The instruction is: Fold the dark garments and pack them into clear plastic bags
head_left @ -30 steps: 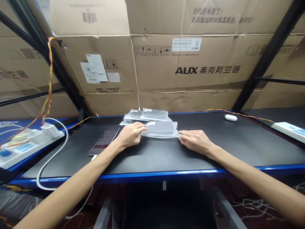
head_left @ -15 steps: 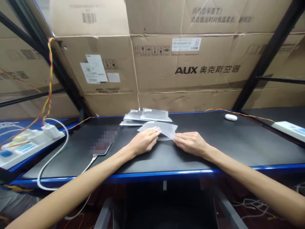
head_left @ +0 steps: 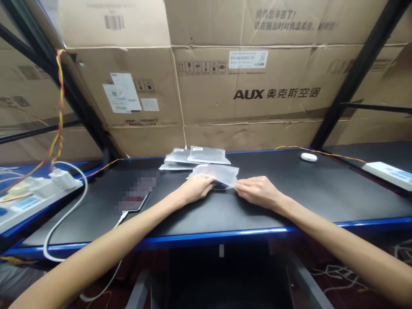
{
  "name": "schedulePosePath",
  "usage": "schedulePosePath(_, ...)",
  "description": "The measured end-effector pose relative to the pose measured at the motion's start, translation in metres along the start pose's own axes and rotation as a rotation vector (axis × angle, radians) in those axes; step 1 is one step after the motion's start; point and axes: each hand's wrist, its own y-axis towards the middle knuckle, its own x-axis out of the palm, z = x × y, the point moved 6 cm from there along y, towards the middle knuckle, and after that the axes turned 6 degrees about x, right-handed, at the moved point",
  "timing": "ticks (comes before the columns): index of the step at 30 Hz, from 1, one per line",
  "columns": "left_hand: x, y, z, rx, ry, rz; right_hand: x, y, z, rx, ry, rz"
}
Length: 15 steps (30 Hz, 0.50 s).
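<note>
A translucent frosted plastic bag [head_left: 222, 174] with a small white label is between my hands over the middle of the dark tabletop. My left hand [head_left: 198, 188] grips its near left side, the fingertips partly hidden by the plastic. At the bag's right corner, my right hand [head_left: 255, 191] pinches the edge with closed fingers. Something dark shows under or inside the bag's near edge; I cannot tell what. Just behind lie several similar frosted bags [head_left: 209, 155] in an overlapping pile, some with white labels.
A phone [head_left: 141, 202] on a white cable lies left. Power strips stand at the left [head_left: 30, 201] and right [head_left: 391, 175] ends. A small white case [head_left: 308, 157] sits at the back right. Cardboard [head_left: 257, 116] and black posts rise behind the blue-edged table [head_left: 225, 236].
My left fingers have slipped from on top of the bag to its near left edge. The bag's near side now gapes more, with a dark patch showing. My right hand keeps its pinch.
</note>
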Motion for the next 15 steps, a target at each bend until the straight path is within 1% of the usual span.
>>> schedulePosePath(3,-0.011,-0.008,0.008,0.104,-0.221,-0.037,0.001,-0.001,0.006,-0.024,-0.055,-0.053)
schedulePosePath(5,-0.018,-0.012,0.012,0.119,-0.373,-0.049,0.000,-0.001,0.010,-0.019,-0.083,-0.066)
schedulePosePath(7,-0.022,-0.015,0.014,0.102,-0.488,-0.058,-0.001,-0.001,0.012,-0.014,-0.084,-0.059)
schedulePosePath(11,-0.023,-0.019,0.018,0.099,-0.640,-0.070,-0.002,-0.001,0.013,-0.002,-0.066,-0.037)
schedulePosePath(15,-0.024,-0.025,0.023,0.113,-0.709,-0.056,-0.003,-0.001,0.020,0.059,-0.121,-0.067)
